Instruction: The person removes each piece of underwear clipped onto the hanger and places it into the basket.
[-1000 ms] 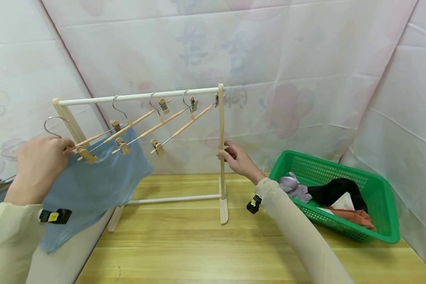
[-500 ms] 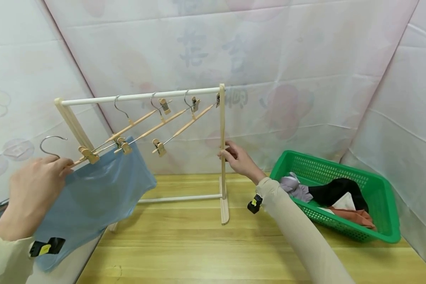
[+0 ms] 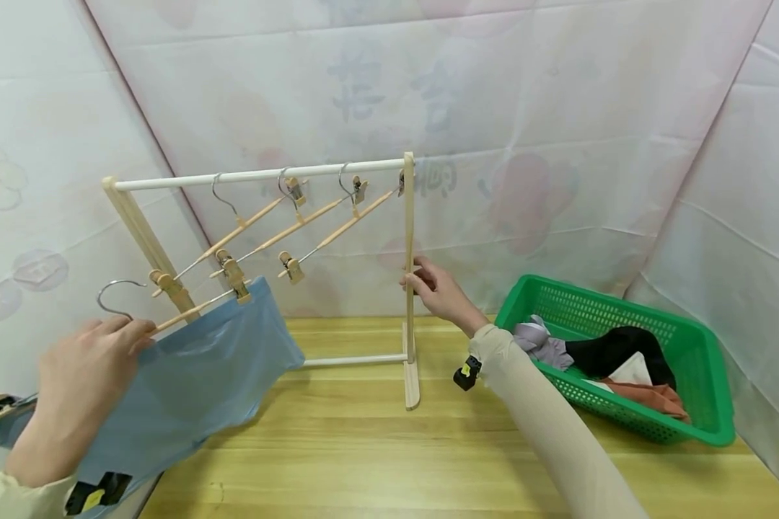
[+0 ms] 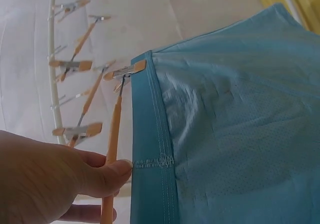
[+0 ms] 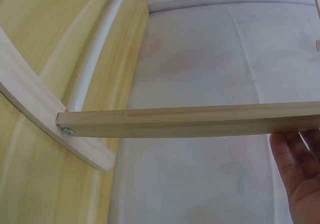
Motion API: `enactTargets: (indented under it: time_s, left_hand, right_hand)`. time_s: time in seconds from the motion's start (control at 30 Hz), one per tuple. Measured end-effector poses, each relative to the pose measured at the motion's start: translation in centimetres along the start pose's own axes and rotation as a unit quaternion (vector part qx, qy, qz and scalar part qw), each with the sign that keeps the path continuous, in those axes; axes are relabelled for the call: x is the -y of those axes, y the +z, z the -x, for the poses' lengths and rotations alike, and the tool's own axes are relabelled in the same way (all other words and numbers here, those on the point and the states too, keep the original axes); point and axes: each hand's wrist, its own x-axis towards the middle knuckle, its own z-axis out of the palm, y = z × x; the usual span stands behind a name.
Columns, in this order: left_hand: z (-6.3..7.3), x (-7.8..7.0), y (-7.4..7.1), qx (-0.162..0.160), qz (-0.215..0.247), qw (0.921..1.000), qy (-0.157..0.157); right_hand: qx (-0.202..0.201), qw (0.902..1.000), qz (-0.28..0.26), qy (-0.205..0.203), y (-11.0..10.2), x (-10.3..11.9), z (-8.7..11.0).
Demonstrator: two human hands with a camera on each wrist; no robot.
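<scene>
My left hand pinches the wooden bar of a clip hanger just beside its metal hook. From the hanger's clips hangs a blue garment; the left wrist view shows its stitched waistband with one clip biting the corner. The hook is free in the air, left of and below the rail of a small wooden clothes rack. With thumb and fingers, my right hand holds the rack's right post. Part of that hand lies outside the right wrist view.
Three bare clip hangers hang slantwise from the rail, their near clips close to the held hanger. A green basket with grey, black, white and rust-coloured cloths stands right on the wooden table. Fabric walls enclose the back and sides.
My left hand has come down with the hanger and blue garment, away from the rail and the other hangers, then slightly right. The right hand keeps its place on the post.
</scene>
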Motion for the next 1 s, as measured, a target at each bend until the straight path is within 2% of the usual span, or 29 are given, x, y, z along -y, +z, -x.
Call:
enactTargets:
  time_s: [0.17, 0.43, 0.57, 0.77, 1.0]
  left_hand:
    - [0.9, -1.7, 0.2, 0.005, 0.01, 0.9999, 0.012]
    - [1.2, -4.7, 0.3, -0.031, 0.017, 0.9985, 0.043]
    - [1.0, -6.5, 0.5, -0.023, 0.029, 0.998, 0.051]
    - [0.4, -9.3, 1.4, -0.023, 0.042, 0.9964, 0.07]
    - [-0.9, -12.4, 2.9, -0.036, 0.063, 0.9928, 0.096]
  right_hand:
    - [-0.001, 1.0, 0.005, 0.002, -0.1, 0.1, 0.1]
    - [0.001, 0.9999, 0.01, -0.001, -0.3, 0.2, 0.0]
    - [0.002, 0.9994, 0.031, 0.011, -0.5, 0.5, 0.5]
    - [-0.002, 0.9965, 0.069, 0.046, -1.3, 1.8, 2.4]
    - [0.02, 0.9916, 0.12, 0.045, -3.4, 3.7, 5.4]
